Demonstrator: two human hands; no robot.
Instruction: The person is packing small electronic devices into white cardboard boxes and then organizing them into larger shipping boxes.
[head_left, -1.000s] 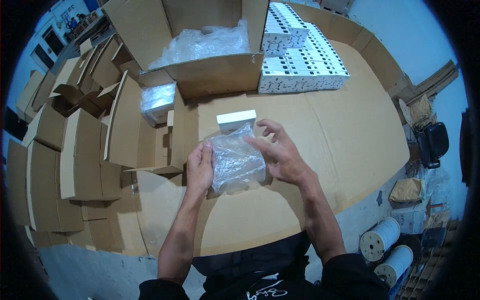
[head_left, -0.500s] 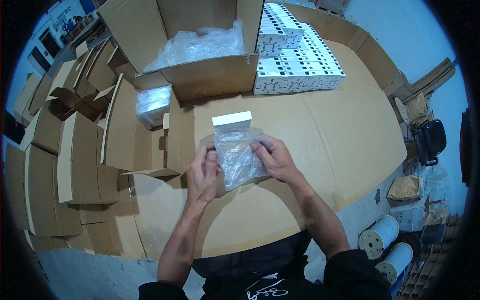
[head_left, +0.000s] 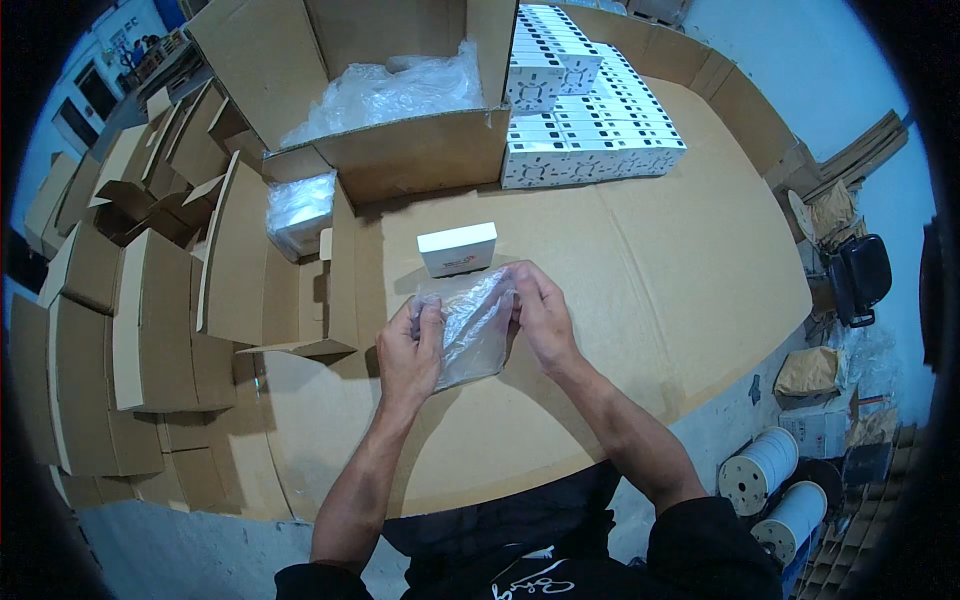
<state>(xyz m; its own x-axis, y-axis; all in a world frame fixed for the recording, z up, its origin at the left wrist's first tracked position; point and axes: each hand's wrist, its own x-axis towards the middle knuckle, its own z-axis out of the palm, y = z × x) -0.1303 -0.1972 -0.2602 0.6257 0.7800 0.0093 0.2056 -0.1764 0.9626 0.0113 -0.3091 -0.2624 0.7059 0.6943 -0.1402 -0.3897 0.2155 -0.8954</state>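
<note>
Between my hands a clear plastic bag is stretched, its upper edge pinched at both sides. My left hand grips the left edge, thumb on top. At the upper right corner my right hand is closed on the film, some of its fingers hidden behind it. Just beyond the bag a small white box stands on the cardboard-covered table, touched by neither hand. Left of it an open brown carton holds several plastic-wrapped boxes at its far end.
A large open carton with clear plastic bags stands at the back. Right of it are stacked patterned white boxes. Several brown cartons crowd the left side. Cable reels and a black chair are off the table's right side.
The bag's mouth has come nearer to me, and the white box now shows more of its front beyond it. Both hands have shifted their hold along the bag's upper edge.
</note>
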